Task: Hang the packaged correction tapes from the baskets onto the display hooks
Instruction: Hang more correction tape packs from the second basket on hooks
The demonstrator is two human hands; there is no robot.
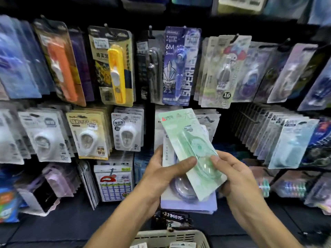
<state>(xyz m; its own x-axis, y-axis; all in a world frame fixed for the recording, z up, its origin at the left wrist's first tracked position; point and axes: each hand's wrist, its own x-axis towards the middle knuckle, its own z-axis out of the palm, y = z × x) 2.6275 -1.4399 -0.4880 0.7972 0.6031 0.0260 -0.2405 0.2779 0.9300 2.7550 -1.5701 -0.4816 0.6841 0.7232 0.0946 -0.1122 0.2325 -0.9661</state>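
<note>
Pale green package; lavender pack; beige basket.

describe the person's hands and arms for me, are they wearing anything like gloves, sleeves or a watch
Both the left hand and the right hand are bare: no gloves, and no rings show on the fingers. The forearms are uncovered as far as the picture reaches, with no sleeves, watch or bracelet in view.

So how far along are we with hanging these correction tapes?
Done: the display hooks already carry many hanging packs, though which were just added can't be told. In hand: the left hand and right hand hold a small stack, with a green pack on top and a purple pack beneath, not yet on a hook. Left: that stack, plus packs showing in the basket below.
</note>
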